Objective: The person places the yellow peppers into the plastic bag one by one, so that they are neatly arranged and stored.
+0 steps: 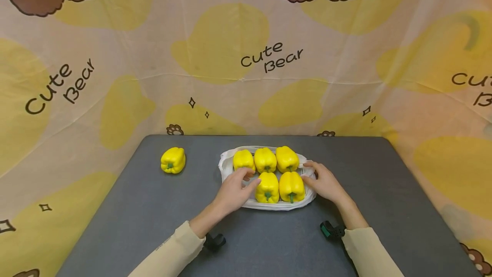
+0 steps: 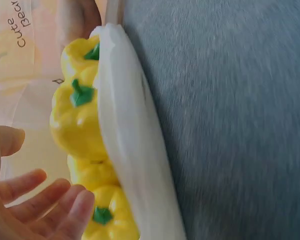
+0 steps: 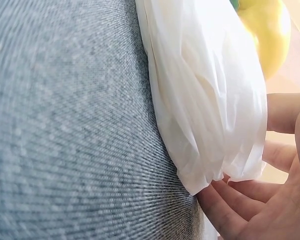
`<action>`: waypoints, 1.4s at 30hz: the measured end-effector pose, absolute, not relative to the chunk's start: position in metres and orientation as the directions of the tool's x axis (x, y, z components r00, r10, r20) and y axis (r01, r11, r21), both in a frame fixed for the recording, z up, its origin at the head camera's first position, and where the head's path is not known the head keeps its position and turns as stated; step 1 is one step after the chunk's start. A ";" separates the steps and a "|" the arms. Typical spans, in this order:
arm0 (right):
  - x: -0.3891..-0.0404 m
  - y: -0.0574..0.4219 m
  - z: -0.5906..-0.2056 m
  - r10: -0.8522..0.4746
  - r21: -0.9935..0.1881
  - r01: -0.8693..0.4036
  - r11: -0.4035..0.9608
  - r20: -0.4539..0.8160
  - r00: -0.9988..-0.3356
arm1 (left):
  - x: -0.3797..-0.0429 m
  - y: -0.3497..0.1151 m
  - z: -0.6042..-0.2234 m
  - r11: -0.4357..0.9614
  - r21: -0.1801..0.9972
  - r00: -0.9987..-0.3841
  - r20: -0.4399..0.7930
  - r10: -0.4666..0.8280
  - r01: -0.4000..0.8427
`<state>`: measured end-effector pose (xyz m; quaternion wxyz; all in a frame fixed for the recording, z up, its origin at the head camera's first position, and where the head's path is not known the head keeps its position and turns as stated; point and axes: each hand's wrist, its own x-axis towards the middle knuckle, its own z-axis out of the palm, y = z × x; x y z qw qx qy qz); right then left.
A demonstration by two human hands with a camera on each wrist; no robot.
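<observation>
A white plastic bag [image 1: 292, 207], its rim spread wide, lies on the table with several yellow bell peppers inside in two rows. Over the bag's left part is my left hand [image 1: 232, 191], fingers spread and loosely bent, nothing gripped. Its thumb is right beside the front-left pepper [image 1: 267, 188], and its fingertips overlap the back-left pepper [image 1: 243, 159] in the head view. My right hand [image 1: 326, 184] holds the bag's right end; in the right wrist view its thumb goes behind the white plastic [image 3: 210, 95], with the other fingers curled at the end of it.
One more yellow bell pepper [image 1: 173, 160] lies alone toward the back left of the grey table [image 1: 127, 208]. A printed cloth [image 1: 219, 46] hangs behind and around the table. Black wrist devices [image 1: 215, 242] are strapped below both hands.
</observation>
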<state>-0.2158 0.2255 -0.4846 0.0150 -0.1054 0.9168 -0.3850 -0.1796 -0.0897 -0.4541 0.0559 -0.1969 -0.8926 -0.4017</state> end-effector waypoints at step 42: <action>-0.215 0.225 -0.483 -0.204 -0.713 -0.177 0.679 0.048 -0.978 | -0.215 -0.247 -0.427 0.642 0.658 -0.859 0.512 0.002 0.394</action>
